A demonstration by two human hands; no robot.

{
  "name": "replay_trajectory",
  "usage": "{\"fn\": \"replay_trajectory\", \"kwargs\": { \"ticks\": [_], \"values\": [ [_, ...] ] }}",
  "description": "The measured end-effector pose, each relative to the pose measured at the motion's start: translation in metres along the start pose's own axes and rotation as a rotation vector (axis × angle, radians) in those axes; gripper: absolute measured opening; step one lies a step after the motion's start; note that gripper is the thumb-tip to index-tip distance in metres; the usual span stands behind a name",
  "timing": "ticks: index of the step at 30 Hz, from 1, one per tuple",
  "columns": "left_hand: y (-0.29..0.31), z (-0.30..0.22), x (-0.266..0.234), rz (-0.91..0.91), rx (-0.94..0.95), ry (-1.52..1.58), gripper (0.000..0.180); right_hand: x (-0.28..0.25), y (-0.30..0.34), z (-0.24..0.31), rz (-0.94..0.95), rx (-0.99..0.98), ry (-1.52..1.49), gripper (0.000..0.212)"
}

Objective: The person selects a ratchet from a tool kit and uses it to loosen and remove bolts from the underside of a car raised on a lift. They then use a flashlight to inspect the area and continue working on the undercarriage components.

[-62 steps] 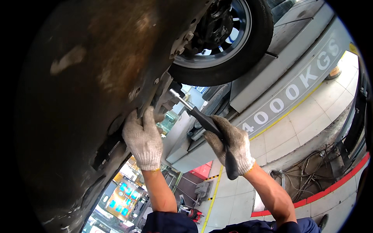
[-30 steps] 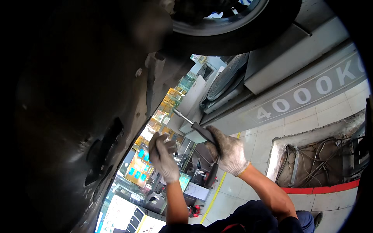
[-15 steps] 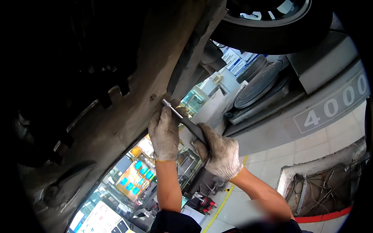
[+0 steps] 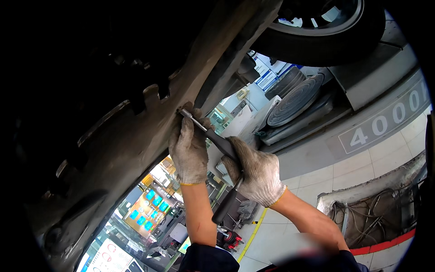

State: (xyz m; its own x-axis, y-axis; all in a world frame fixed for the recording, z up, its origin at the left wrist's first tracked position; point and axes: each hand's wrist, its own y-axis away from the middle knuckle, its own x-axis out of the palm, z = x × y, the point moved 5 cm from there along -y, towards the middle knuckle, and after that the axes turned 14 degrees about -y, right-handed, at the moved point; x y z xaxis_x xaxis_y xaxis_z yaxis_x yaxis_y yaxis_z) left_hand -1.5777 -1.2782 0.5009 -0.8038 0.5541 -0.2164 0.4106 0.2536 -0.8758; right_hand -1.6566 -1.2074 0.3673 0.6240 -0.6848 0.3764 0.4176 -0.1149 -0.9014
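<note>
Overhead is the dusty underside panel (image 4: 149, 131) of a raised car. A socket tool (image 4: 221, 144), with a silver socket and shaft and a dark grip, slants up to this panel. My left hand (image 4: 189, 152), in a soiled knit glove, is closed about the silver end beside the panel; some of its fingers are behind the tool. My right hand (image 4: 259, 172), gloved likewise, wraps the dark grip. The tool's dark lower end (image 4: 225, 206) sticks out below my right hand. The socket's tip touches or nearly touches the panel; whether a fastener is in it cannot be seen.
A car wheel (image 4: 326, 41) hangs at the upper right. Below it stands a grey lift platform (image 4: 312, 140) with a round ridged turntable plate (image 4: 297, 99). An open floor pit (image 4: 376, 217) with cables lies at the lower right. Lit workshop boards (image 4: 147, 211) show at the lower left.
Both hands and the socket tool have moved slightly up and left, bringing the socket to the panel. The tool's lower end shows more now. My view has shifted a little.
</note>
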Motion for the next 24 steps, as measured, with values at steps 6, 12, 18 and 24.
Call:
{"fn": "replay_trajectory", "kwargs": {
  "ticks": [6, 12, 18, 24],
  "values": [
    [0.001, 0.004, -0.013, 0.047, -0.01, 0.015, 0.039, 0.005, -0.008, 0.002, 0.136, 0.059, 0.077, 0.044],
    [0.004, 0.001, -0.009, 0.061, -0.058, -0.095, 0.041, 0.002, 0.005, 0.003, 0.073, 0.095, 0.036, 0.05],
    [-0.004, -0.003, -0.011, 0.009, -0.038, -0.082, 0.039, 0.002, -0.008, 0.012, 0.11, 0.098, 0.06, 0.041],
    [-0.003, -0.013, 0.005, -0.032, -0.043, -0.283, 0.036, 0.015, -0.003, -0.028, 0.23, 0.737, -0.946, 0.036]
  ]
}}
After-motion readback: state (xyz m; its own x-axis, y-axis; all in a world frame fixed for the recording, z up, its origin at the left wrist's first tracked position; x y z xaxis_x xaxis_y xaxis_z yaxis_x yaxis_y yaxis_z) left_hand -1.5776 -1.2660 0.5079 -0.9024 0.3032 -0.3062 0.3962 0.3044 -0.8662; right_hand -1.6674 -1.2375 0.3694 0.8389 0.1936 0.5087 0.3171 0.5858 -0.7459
